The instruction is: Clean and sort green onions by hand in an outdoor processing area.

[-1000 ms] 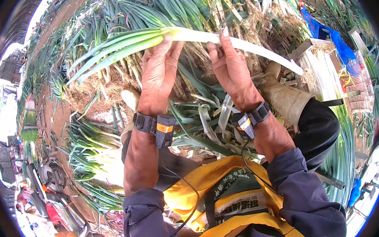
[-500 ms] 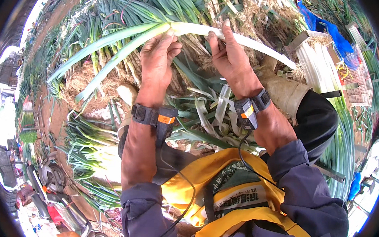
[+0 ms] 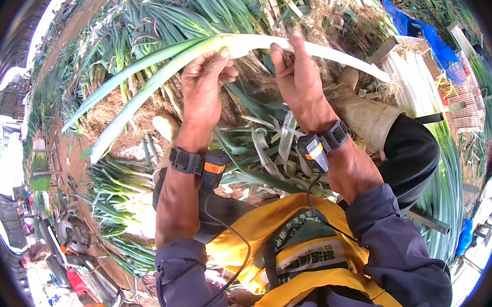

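A long green onion (image 3: 250, 42) is stretched across both hands, its white stalk to the right and its green leaves bending down to the left. My left hand (image 3: 202, 88) is closed, thumb and fingers pinching it just below where the leaves fork. Around the white stalk, my right hand (image 3: 300, 77) holds with thumb and forefinger. The stalk's root end reaches toward a bundle of trimmed white-stemmed green onions (image 3: 413, 81) on the right. Peeled-off leaves (image 3: 268, 152) lie below my hands, between my legs.
Heaped untrimmed green onions (image 3: 175, 17) with dirty roots spread along the far side. More loose green onions (image 3: 124, 194) lie at the left. A blue plastic sheet (image 3: 422, 33) and a pale crate (image 3: 468, 95) are at the right; motorbikes (image 3: 75, 259) stand at lower left.
The forked end has dropped slightly, and the leaf tips have swung lower and leftward. My right wrist has turned a little. Both hands keep hold of the same green onion.
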Motion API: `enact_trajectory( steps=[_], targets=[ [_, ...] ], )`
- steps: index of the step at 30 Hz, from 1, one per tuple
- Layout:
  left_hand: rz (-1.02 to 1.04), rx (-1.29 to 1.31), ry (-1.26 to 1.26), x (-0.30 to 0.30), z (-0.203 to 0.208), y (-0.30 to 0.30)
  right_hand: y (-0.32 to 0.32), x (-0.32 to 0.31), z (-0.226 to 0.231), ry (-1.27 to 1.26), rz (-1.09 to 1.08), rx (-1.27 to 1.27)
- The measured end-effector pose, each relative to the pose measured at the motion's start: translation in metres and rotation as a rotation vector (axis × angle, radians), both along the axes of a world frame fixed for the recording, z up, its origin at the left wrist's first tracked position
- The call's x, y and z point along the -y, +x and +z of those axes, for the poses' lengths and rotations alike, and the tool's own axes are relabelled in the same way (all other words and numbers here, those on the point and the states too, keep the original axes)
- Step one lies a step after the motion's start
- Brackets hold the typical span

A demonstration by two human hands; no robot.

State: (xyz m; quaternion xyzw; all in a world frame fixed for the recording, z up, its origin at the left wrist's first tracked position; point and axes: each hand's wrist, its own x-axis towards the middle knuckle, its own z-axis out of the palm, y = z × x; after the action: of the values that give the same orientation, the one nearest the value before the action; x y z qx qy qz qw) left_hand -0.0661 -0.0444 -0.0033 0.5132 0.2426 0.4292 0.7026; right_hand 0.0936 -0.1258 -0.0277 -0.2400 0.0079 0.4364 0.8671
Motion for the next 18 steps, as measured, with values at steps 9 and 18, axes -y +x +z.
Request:
enact_trajectory(
  steps=[9, 18],
  targets=[
    [-0.179, 0.084, -0.038, 0.022, 0.022, 0.013, -0.003, -0.014, -0.033, 0.054, 0.017, 0.108],
    [0.073, 0.230, -0.333, -0.036, 0.009, -0.033, 0.082, 0.025, -0.022, -0.014, -0.026, 0.144]
  ],
)
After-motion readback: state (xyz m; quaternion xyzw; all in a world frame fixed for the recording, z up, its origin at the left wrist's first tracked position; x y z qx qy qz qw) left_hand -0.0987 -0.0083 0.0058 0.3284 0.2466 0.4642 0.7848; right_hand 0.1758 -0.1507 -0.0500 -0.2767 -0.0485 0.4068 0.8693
